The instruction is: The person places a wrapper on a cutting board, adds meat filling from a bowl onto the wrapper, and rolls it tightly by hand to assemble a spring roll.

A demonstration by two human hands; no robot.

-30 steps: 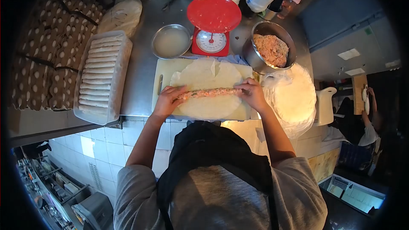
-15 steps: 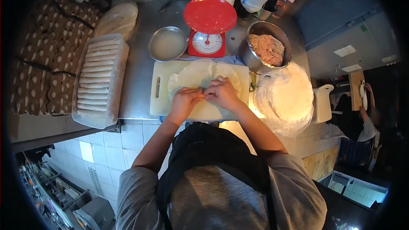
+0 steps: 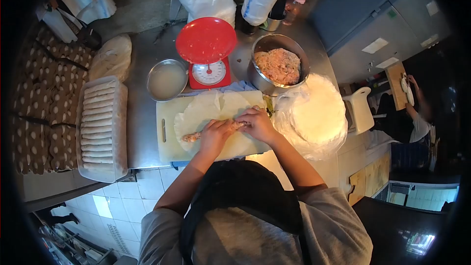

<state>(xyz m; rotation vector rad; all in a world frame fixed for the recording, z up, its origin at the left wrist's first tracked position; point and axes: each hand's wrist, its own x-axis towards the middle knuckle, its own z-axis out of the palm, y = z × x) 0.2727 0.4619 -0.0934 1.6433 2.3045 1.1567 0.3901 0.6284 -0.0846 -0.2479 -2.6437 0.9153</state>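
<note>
A long strip of raw ground-meat filling (image 3: 191, 138) lies across thin pale round wrappers (image 3: 194, 110) on a white cutting board (image 3: 167, 151). My left hand (image 3: 215, 136) is closed over the middle of the strip, fingers curled down onto the meat. At its right end, my right hand (image 3: 257, 124) has its fingers bunched on the filling. The palms hide part of the strip and the wrapper edges beneath. To the right of the board, a stack of round wrappers (image 3: 319, 118) sits in clear plastic.
A metal pot (image 3: 262, 82) of meat filling, a red kitchen scale (image 3: 208, 44) and a steel bowl of cloudy liquid (image 3: 168, 79) stand behind the board. On the left are a plastic tub (image 3: 121, 159) of rolls and egg cartons (image 3: 54, 98). Another person (image 3: 417, 122) is at far right.
The view has shifted, so the worktop appears lower and further left. My hands have moved slightly apart, and the filling strip now shows stretching left of my left hand.
</note>
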